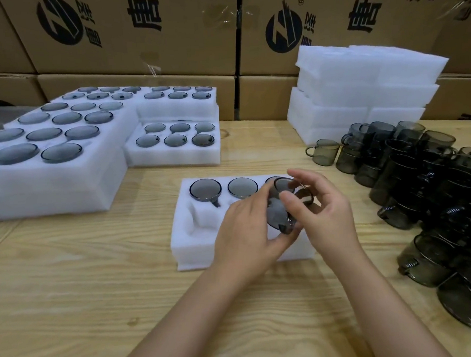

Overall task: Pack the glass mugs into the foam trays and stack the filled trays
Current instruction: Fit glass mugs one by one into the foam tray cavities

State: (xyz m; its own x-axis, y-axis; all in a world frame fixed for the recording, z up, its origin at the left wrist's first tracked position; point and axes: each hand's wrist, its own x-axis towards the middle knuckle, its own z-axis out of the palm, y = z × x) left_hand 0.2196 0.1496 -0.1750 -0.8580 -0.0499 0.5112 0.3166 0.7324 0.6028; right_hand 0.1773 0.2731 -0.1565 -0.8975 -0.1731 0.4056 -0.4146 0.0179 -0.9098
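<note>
A white foam tray (pixel 194 248) lies on the wooden table in front of me. Its back row holds smoky glass mugs (pixel 205 190), and a front-left pocket (pixel 203 217) is open. Above the tray's right half I hold one smoky glass mug (pixel 281 212), tilted. My left hand (pixel 245 232) grips its body from the left. My right hand (pixel 323 214) pinches its rim and handle side from the right. The tray's right pockets are hidden behind my hands.
Filled foam trays (pixel 64 171) stand stacked at the left and back centre (pixel 173 157). Stacked empty foam trays (pixel 360 90) sit at the back right. Several loose and nested mugs (pixel 425 184) crowd the right side. Cardboard boxes (pixel 139 33) form a wall behind.
</note>
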